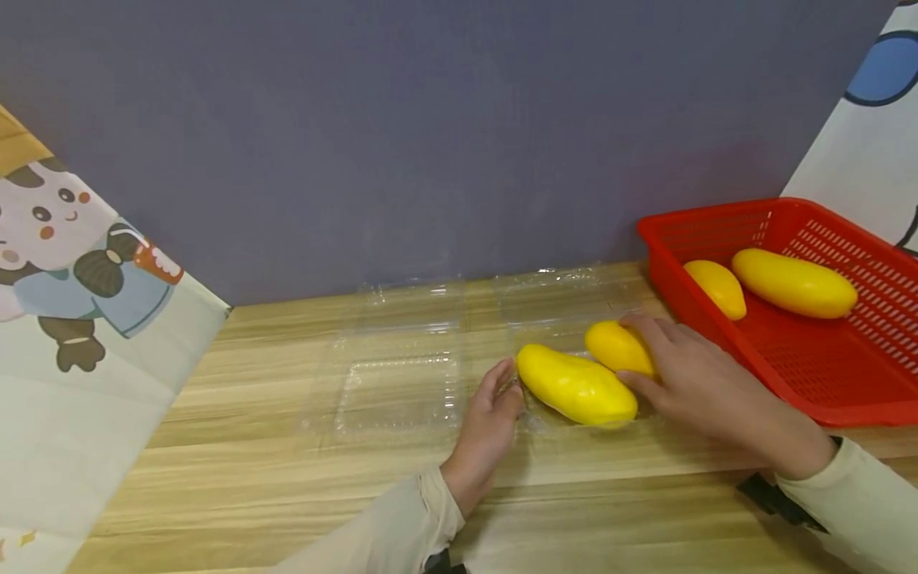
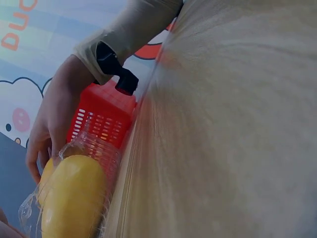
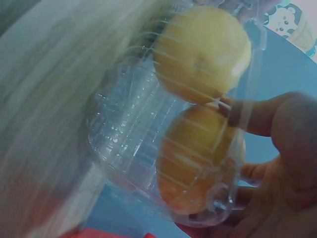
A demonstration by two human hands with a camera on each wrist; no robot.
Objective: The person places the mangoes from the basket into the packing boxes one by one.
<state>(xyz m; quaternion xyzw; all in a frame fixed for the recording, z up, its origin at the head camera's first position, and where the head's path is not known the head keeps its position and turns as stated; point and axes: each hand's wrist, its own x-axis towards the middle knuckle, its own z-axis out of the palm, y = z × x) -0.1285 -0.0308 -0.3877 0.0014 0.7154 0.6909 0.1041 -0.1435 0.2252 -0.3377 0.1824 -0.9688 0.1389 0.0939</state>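
In the head view, a long yellow fruit [image 1: 576, 386], like a papaya, lies slantwise in the right-hand clear plastic box [image 1: 552, 331], whose lid is folded back. Beside it, my right hand [image 1: 696, 383] grips a smaller yellow mango [image 1: 618, 347] between thumb and fingers, at the box's right side. Seen from the right wrist, the mango [image 3: 193, 158] and the long fruit's end [image 3: 203, 54] show side by side through the clear wall. My left hand [image 1: 488, 422] holds the box's left edge with bent thumb and fingers; the left wrist view mostly misses this hand.
A second clear plastic box [image 1: 398, 391] stands open on the wooden table [image 1: 237, 454] to the left. On the right, a red basket [image 1: 796, 410] holds another mango [image 1: 717, 288] and a long yellow fruit [image 1: 794, 283]. A grey-blue wall [image 1: 402, 143] rises behind.
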